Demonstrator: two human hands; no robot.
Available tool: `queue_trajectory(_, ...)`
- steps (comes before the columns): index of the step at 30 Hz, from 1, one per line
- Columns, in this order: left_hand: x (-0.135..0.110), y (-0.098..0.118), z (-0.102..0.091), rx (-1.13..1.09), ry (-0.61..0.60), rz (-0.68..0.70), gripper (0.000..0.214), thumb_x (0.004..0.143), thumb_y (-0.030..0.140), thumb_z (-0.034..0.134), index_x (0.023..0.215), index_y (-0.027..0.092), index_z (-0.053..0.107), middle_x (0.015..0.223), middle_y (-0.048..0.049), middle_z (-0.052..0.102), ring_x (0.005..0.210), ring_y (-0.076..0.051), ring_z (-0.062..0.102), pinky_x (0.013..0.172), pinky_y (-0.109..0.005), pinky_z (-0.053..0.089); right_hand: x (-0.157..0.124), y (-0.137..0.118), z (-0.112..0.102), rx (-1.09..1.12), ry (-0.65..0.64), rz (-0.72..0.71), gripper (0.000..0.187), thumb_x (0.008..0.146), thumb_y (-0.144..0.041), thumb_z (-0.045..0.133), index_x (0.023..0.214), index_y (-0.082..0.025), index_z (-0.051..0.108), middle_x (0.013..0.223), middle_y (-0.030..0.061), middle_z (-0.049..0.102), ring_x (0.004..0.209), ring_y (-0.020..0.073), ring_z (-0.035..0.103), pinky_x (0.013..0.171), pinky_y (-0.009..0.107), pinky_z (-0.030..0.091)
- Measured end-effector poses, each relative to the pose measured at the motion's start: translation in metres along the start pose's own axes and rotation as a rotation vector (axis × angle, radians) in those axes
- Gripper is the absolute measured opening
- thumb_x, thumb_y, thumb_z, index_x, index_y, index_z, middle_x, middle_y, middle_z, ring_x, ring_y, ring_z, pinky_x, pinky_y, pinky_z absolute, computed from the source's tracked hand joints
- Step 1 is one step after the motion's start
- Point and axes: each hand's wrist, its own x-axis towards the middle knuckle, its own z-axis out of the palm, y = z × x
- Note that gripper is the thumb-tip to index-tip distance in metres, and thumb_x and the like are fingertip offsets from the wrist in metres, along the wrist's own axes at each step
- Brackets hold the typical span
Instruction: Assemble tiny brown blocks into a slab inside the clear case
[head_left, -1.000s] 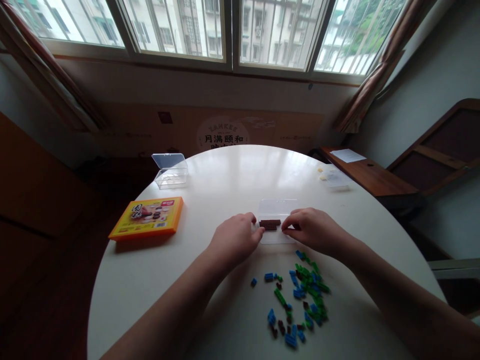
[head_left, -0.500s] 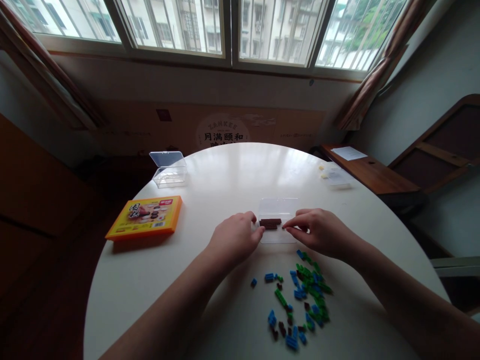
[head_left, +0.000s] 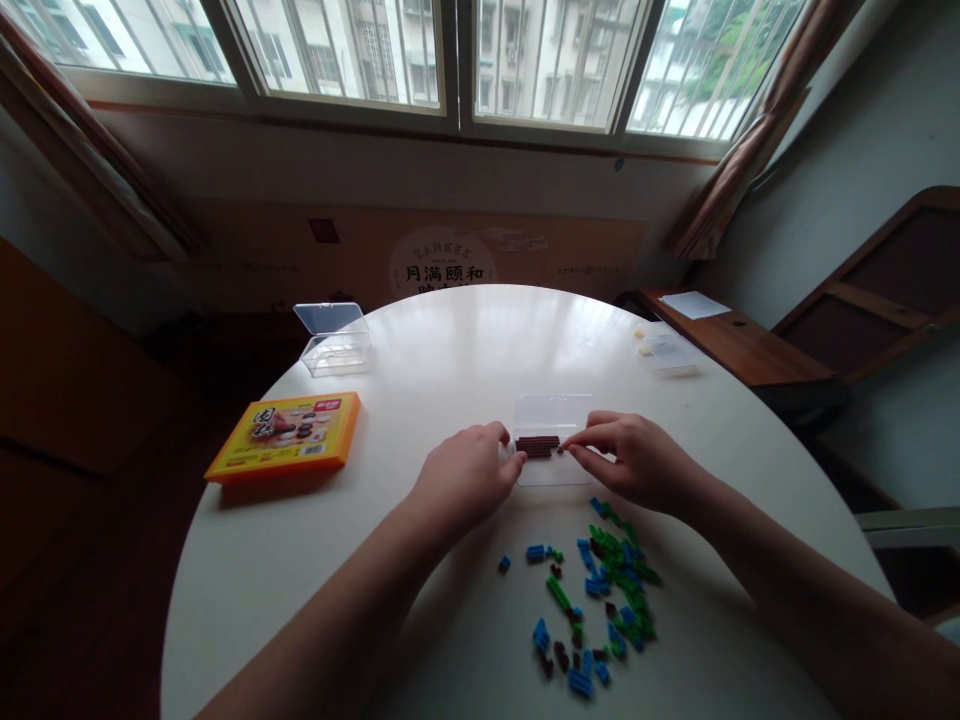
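A shallow clear plastic box point(head_left: 551, 472) lies on the table with its lid point(head_left: 553, 408) folded back. Inside it, at the left, sit rows of small brown bricks point(head_left: 538, 447) packed together. My left hand point(head_left: 466, 475) is curled at the box's left edge, thumb and forefinger closed on that side. From the right reaches my right hand point(head_left: 634, 460), thumb and forefinger pinched at a small loose brown brick point(head_left: 560, 449) just beside the rows. A loose pile of green, blue and brown building bricks point(head_left: 626, 575) is spread on the table in front of the box.
On the round white table point(head_left: 450, 360) a yellow and orange game box point(head_left: 289, 432) lies at the left. An open clear case point(head_left: 335, 350) stands behind it. Another clear case point(head_left: 671, 352) with pale pieces is at the far right, near a wooden bench point(head_left: 750, 345).
My right hand has shifted slightly left, and the small brown brick at its fingertips is nearer the packed rows. My left hand stays at the box's edge. The view has moved a little.
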Motion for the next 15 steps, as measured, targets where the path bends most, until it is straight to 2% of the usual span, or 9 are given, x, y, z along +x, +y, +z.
queue_trajectory(3, 0.0002, -0.0002, 0.0003, -0.004, 0.001, 0.0, 0.035, 0.088, 0.049, 0.048, 0.106, 0.024, 0.065, 0.107, -0.0067, 0.071, 0.095, -0.025, 0.065, 0.073, -0.033, 0.048, -0.0011, 0.0, -0.0008, -0.018, 0.029, 0.003, 0.022, 0.089, -0.031, 0.057, 0.091, -0.024, 0.078, 0.083, 0.0031, 0.067, 0.066, 0.0128, 0.059, 0.061, 0.027, 0.045)
queue_trajectory(15, 0.0009, -0.0005, 0.0009, 0.004, 0.002, -0.002, 0.034, 0.088, 0.049, 0.048, 0.106, 0.024, 0.064, 0.106, -0.0066, 0.072, 0.094, -0.026, 0.065, 0.072, -0.033, 0.048, 0.0006, -0.0007, 0.0022, -0.027, -0.032, 0.03, 0.024, 0.089, -0.033, 0.056, 0.091, -0.024, 0.078, 0.085, 0.0032, 0.067, 0.065, 0.0124, 0.058, 0.059, 0.026, 0.044)
